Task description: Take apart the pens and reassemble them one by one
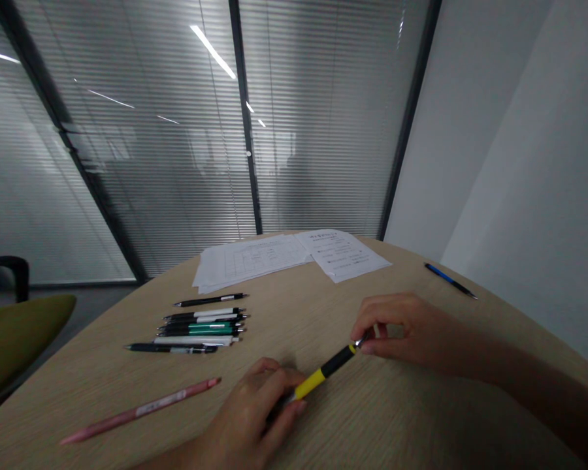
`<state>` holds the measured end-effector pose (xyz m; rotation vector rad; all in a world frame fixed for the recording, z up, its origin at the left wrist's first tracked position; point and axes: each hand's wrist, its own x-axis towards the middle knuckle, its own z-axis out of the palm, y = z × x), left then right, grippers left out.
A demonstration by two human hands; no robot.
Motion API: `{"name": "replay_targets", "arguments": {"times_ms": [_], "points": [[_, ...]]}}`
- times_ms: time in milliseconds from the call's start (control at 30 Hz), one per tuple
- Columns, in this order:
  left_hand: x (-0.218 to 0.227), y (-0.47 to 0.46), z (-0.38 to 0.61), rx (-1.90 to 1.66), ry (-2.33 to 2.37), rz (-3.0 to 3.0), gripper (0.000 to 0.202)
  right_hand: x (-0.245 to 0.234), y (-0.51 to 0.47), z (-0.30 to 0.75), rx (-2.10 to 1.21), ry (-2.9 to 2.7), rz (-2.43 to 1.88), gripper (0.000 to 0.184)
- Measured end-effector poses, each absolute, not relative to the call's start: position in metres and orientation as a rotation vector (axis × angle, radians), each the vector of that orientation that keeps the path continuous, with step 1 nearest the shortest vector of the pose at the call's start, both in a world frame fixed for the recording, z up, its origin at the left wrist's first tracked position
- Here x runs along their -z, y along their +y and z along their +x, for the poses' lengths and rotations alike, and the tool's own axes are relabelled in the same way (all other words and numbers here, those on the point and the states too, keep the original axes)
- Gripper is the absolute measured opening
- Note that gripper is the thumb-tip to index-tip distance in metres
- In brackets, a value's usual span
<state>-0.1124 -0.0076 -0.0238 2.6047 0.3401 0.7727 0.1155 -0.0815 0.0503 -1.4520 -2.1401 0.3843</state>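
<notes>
A yellow and black pen (323,375) lies slanted just above the wooden table (382,418), held at both ends. My left hand (255,421) is closed round its lower end near the front edge. My right hand (411,333) pinches the metal tip at its upper end with thumb and fingers. Both hands rest on or close to the tabletop.
A pink pen (142,410) lies at the front left. A row of several pens (200,323) sits left of centre. Printed sheets (284,256) lie at the far edge, a blue pen (449,279) at the right. An olive chair (14,333) stands left of the table.
</notes>
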Motion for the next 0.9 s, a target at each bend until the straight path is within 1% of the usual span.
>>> {"name": "replay_targets", "arguments": {"times_ms": [100,167,333,500,700,900], "points": [[0.021,-0.009,-0.113,-0.757,0.357,2.618,0.017,-0.050,-0.081,0.115,-0.370,-2.131,-1.486,0.008],[0.020,-0.010,-0.113,-0.758,0.348,2.624,0.017,-0.049,-0.081,0.113,-0.367,-2.136,-1.506,0.010],[0.020,-0.009,-0.112,-0.789,0.307,2.660,0.017,-0.043,-0.079,0.109,-0.272,-2.193,-1.553,0.029],[0.018,-0.010,-0.112,-0.777,0.339,2.687,0.016,-0.032,-0.076,0.106,-0.202,-2.132,-1.678,0.037],[0.021,-0.009,-0.113,-0.800,0.279,2.749,0.017,-0.024,-0.073,0.102,-0.411,-1.949,-1.770,0.045],[0.022,-0.007,-0.111,-1.017,0.233,2.859,0.017,-0.019,-0.071,0.096,-0.644,-1.708,-1.947,0.049]]}}
